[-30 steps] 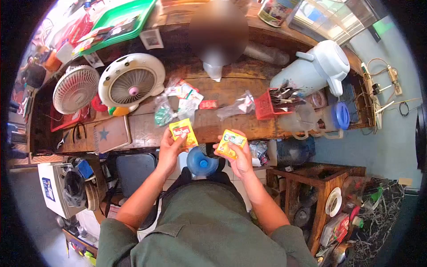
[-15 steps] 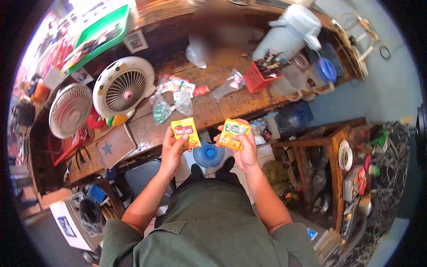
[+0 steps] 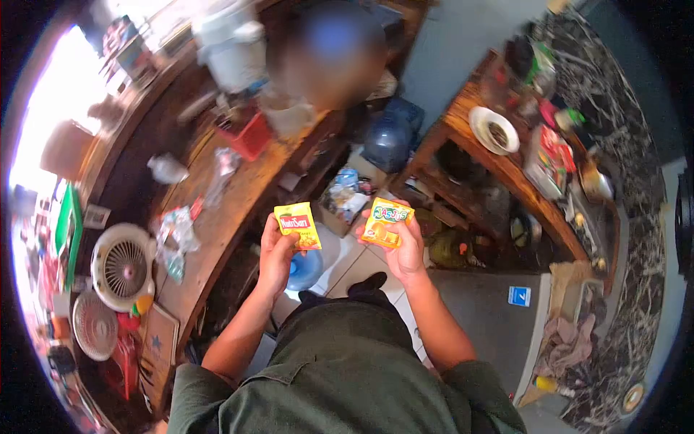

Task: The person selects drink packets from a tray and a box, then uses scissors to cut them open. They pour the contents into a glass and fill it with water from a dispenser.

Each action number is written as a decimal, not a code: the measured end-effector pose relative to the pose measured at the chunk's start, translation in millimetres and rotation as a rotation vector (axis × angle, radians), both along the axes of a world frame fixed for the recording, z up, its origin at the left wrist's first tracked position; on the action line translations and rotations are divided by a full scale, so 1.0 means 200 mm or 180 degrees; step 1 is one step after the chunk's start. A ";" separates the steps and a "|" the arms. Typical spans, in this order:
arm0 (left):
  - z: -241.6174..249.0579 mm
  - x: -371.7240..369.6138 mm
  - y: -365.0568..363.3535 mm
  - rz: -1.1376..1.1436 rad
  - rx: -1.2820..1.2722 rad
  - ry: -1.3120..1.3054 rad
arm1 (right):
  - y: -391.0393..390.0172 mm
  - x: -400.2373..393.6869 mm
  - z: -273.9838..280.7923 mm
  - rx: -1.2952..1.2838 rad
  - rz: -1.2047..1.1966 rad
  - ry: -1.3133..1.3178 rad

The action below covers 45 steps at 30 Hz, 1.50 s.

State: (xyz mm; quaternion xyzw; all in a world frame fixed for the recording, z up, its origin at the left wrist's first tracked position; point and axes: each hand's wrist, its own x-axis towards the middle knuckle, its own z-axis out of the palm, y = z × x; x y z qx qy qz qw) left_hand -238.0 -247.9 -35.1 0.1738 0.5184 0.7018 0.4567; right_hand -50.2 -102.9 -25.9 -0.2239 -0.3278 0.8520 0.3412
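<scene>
My left hand (image 3: 277, 249) pinches a yellow NutriSari drink sachet (image 3: 296, 223) by its lower edge, thumb across the front. In my right hand (image 3: 406, 249) is a yellow and orange JasJus drink sachet (image 3: 387, 221), gripped at its right side and from behind. Both sachets face up toward me, held apart at about the same height in front of my body. Below them lies the tiled floor (image 3: 345, 271), and a blue water jug (image 3: 306, 270) stands under my left hand.
A wooden counter (image 3: 210, 231) runs along the left, bearing plastic packets (image 3: 176, 235), a red basket (image 3: 249, 137) and fans (image 3: 123, 266). At right stand a wooden shelf (image 3: 463, 116) with a bowl (image 3: 494, 130), and a grey fridge (image 3: 470, 307). A box of litter (image 3: 347, 195) sits ahead.
My view and body have turned to the right, so the counter has swung left and the shelf and fridge have come nearer the middle. Both sachets stay in my hands.
</scene>
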 end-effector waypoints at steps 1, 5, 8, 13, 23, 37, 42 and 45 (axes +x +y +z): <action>0.01 0.06 0.10 -0.0094 -0.0020 -0.0017 | 0.07 0.09 0.00 -0.0014 -0.0157 0.0007; 0.02 0.38 0.47 -0.0622 0.0105 0.0026 | 0.29 0.50 -0.01 -0.0011 -0.0725 0.0002; 0.05 0.62 0.76 -0.1076 0.0059 0.0072 | 0.44 0.79 -0.01 0.0008 -0.1117 -0.0122; -0.05 0.96 1.10 -0.1946 0.0305 0.0255 | 0.50 1.23 -0.03 0.0093 -0.1813 -0.0194; -0.04 1.43 1.53 -0.2558 0.0804 0.0421 | 0.46 1.60 -0.08 -0.0211 -0.2987 -0.0183; 0.00 1.37 2.40 -0.3891 0.1052 0.0786 | 1.23 1.49 0.01 -0.0150 -0.3325 -0.0512; 0.04 1.35 2.73 -0.4037 0.1064 0.0934 | 1.50 1.45 0.07 -0.0134 -0.3626 -0.0570; 0.01 1.42 2.87 -0.4073 0.1248 0.1278 | 1.57 1.50 0.08 -0.0148 -0.3761 -0.0605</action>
